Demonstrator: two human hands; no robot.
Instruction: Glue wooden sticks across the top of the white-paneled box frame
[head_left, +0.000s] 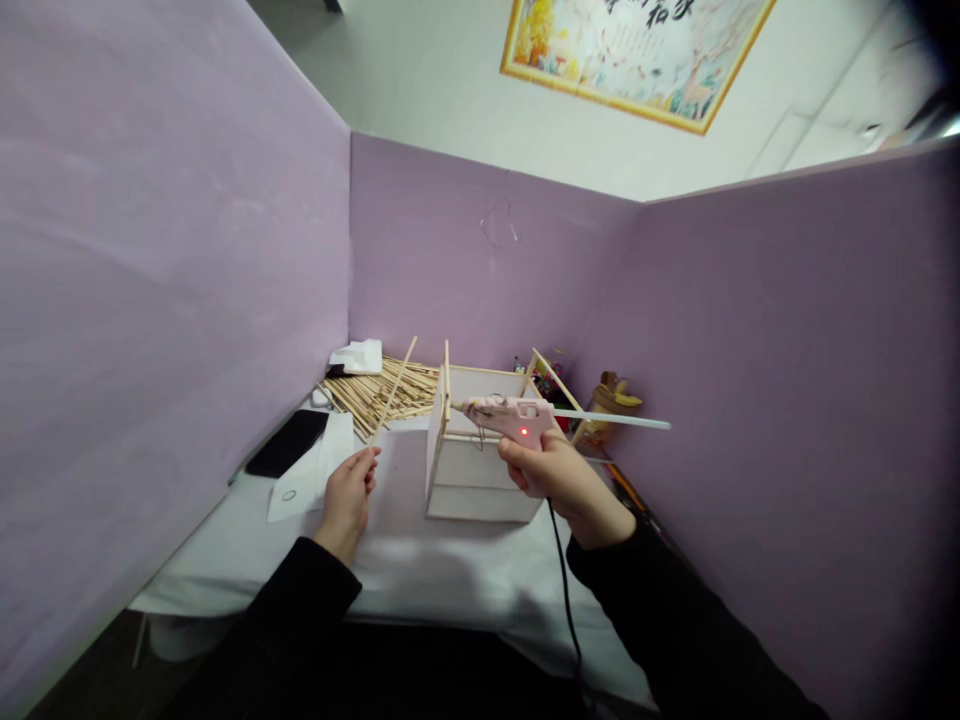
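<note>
My left hand [349, 495] pinches the lower end of a thin wooden stick [395, 388] that slants up and to the right over the white table. My right hand [551, 472] grips a pink hot glue gun [510, 415] with a red light lit and a white glue stick jutting out to the right. The gun's nozzle points left, at the upper edge of a white box-like model with wooden stick posts [474, 450], which stands between my hands. A black cord [562, 580] hangs from the gun toward me.
A pile of wooden sticks [375, 392] lies at the back left, with white cloth [360, 355] behind it. A black phone [289, 442] and white paper [315, 475] lie on the left. Small items crowd the back right corner [611, 400]. Purple partitions [165, 300] enclose the table.
</note>
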